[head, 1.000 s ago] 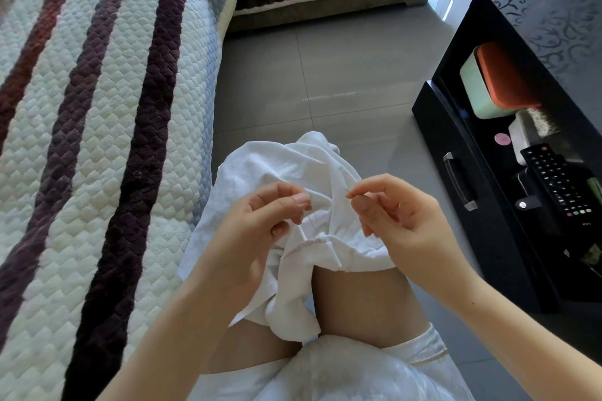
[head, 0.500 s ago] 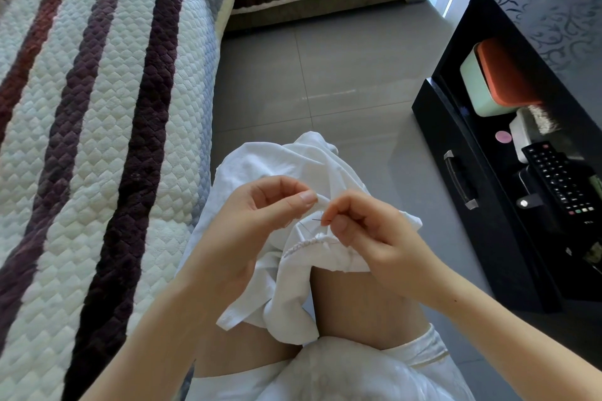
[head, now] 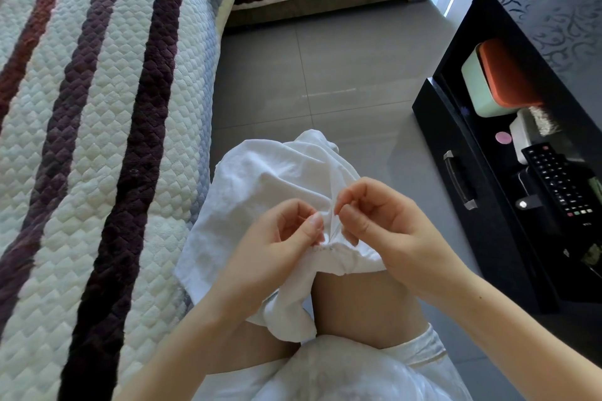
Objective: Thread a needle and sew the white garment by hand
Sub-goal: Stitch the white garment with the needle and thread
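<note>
White garment (head: 260,179) draped over my leg (head: 358,309). Left grip (head: 280,238) pinches its gathered edge; right grip (head: 378,221), fingertips (head: 340,203) pinched together, has lifted off it; contents too small to tell.

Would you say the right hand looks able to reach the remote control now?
Probably yes: the remote control lies uncovered, nothing between, though the right hand pinches the white garment.

Whether the right hand (head: 384,225) pinches a needle at frame centre is too small to tell. The left hand (head: 277,247) hides part of the white garment (head: 260,179).
</note>
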Motion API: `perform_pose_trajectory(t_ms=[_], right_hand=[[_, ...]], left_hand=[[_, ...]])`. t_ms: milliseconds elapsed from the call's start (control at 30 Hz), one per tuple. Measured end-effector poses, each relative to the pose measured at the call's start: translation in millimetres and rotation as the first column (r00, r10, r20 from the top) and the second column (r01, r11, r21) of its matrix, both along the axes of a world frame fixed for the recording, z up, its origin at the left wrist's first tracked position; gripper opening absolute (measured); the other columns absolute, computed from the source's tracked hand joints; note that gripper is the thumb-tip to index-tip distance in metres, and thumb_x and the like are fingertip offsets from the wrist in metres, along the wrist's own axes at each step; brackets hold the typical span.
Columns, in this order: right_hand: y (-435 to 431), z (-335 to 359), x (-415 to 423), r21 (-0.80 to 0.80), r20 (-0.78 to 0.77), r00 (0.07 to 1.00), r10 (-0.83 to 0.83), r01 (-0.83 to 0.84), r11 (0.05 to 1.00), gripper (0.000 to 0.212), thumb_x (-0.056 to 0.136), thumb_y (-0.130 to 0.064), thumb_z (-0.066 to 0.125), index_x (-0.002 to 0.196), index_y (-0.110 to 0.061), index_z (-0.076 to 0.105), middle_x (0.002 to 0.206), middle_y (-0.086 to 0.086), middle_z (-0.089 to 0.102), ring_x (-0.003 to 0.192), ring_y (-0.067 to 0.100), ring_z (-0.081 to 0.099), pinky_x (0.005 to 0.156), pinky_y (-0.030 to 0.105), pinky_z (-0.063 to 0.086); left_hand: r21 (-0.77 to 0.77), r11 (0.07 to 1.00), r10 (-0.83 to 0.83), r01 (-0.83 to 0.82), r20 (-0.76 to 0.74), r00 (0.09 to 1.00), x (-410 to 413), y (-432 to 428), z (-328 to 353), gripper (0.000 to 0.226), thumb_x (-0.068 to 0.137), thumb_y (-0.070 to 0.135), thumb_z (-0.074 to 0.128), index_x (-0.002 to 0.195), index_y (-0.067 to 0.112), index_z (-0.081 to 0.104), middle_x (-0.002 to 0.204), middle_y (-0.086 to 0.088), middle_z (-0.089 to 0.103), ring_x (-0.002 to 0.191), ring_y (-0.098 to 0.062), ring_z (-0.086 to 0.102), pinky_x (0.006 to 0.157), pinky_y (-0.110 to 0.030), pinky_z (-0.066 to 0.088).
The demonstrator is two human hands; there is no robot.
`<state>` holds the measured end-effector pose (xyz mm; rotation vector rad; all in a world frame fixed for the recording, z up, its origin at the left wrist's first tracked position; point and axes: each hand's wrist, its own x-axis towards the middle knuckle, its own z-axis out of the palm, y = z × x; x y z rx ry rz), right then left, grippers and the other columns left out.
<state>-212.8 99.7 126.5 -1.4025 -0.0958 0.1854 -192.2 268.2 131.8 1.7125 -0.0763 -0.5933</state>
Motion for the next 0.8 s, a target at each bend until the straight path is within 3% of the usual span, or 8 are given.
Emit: perform_pose_trajectory(t_ms=[167,333,433,600,800], right_hand=[[-10.7,7.1,3.2,-0.102,0.026,0.988,-0.153,0.155,0.983,0.002,0.079,-0.019,0.073,0.079,-0.019,0.071,0.08,-0.004,0.071,0.082,0.011,0.067,0.079,0.022,0.052],[-26.4,21.9,16.5,0.195,-0.125,0.982,-0.144,0.167,0.966,0.011,0.07,-0.023,0.068,0.077,-0.014,0.071,0.075,0.011,0.071,0.079,0.027,0.07,0.08,0.035,0.056],[-33.2,34.8,29.6,0.304,-0.157,0.983,-0.096,0.14,0.942,0.008,0.075,-0.022,0.063,0.076,-0.018,0.069,0.067,0.008,0.068,0.068,0.024,0.07,0.07,0.035,0.057],[-40.1,49.5,59.8,0.365,-0.163,0.976,-0.144,0.195,0.91,0.013,0.084,-0.021,0.053,0.077,-0.019,0.063,0.054,-0.002,0.046,0.048,0.01,0.046,0.047,0.02,0.043],[-47.9,67.2,94.1,0.409,-0.032,0.982,-0.187,0.183,0.894,0.024,0.096,-0.015,0.047,0.077,-0.017,0.062,0.053,-0.003,0.036,0.047,0.01,0.029,0.045,0.02,0.03]], left_hand=[[0.033,0.997,-0.069,0.069,-0.005,0.998,-8.3,5.9,-2.5,0.035,0.071,0.05,0.067,0.075,0.016,0.067,0.067,0.006,0.061,0.066,-0.007,0.055,0.063,-0.02,0.043],[0.067,0.995,-0.069,0.072,-0.046,0.997,-9.9,12.0,-5.0,0.02,0.064,0.029,0.079,0.075,0.014,0.071,0.072,-0.008,0.068,0.068,-0.012,0.06,0.065,-0.026,0.047],[0.078,0.995,-0.061,0.064,-0.037,0.997,-11.5,11.1,-2.1,0.017,0.067,0.028,0.077,0.073,0.013,0.073,0.074,-0.012,0.07,0.068,-0.011,0.062,0.063,-0.022,0.046],[0.079,0.996,-0.032,0.035,-0.033,0.999,-12.5,7.6,1.0,0.007,0.076,0.015,0.079,0.073,0.011,0.074,0.069,-0.007,0.071,0.066,-0.007,0.063,0.061,-0.016,0.045],[0.107,0.994,0.005,-0.001,-0.035,0.999,-13.8,3.7,5.7,0.007,0.076,0.011,0.078,0.071,0.009,0.074,0.07,-0.008,0.071,0.064,-0.007,0.063,0.061,-0.016,0.045]])
